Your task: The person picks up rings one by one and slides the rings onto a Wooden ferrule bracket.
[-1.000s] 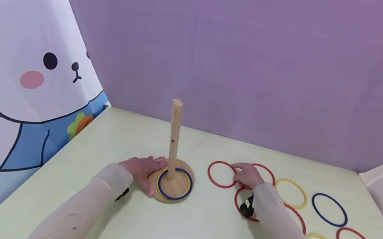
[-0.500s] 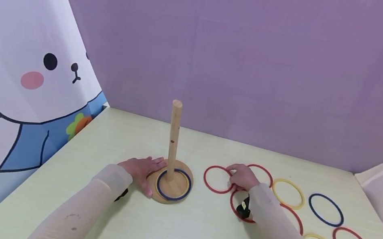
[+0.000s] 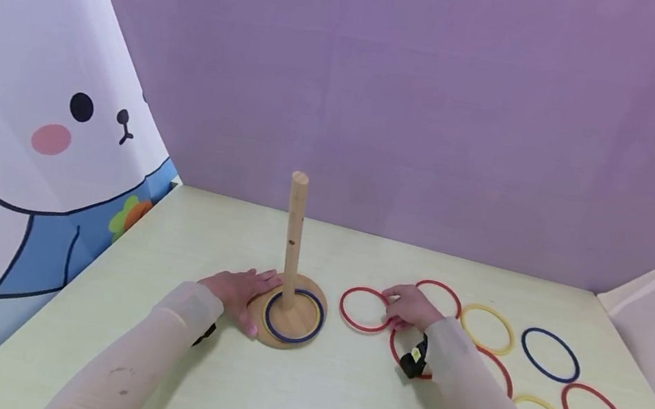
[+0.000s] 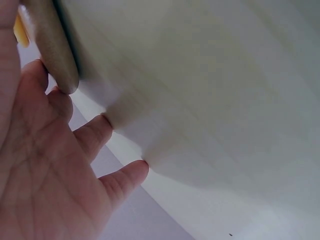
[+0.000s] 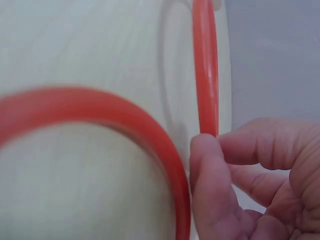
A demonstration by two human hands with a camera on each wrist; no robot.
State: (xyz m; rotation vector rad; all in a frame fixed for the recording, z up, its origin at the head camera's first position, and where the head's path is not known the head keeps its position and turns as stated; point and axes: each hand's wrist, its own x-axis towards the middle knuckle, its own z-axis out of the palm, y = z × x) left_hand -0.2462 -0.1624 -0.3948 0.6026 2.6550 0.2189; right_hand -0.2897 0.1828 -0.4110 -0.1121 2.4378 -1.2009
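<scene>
In the head view, my left hand (image 3: 234, 297) rests with spread fingers on the left side of a round wooden base (image 3: 257, 312). An upright wooden peg (image 3: 294, 235) rises from the base, encircled at its foot by a blue ring (image 3: 322, 319) and a yellow ring. The left wrist view catches the base's edge (image 4: 60, 60) by the fingers. To the right of the base, my right hand (image 3: 413, 307) pinches the right side of a red ring (image 3: 362, 329) between thumb and fingers. In the right wrist view this red ring (image 5: 206, 70) appears lifted at a tilt above its shadow.
Around the right forearm lie a red ring (image 3: 441, 283), a yellow ring (image 3: 512, 339), a blue ring (image 3: 577, 369) and further red and yellow rings, some partly covered by the arm. A purple backdrop (image 3: 380, 100) stands behind the table (image 3: 300, 396).
My right hand has shifted slightly left and towards me, with the red ring moving along in its fingers. The left hand stays on the base.
</scene>
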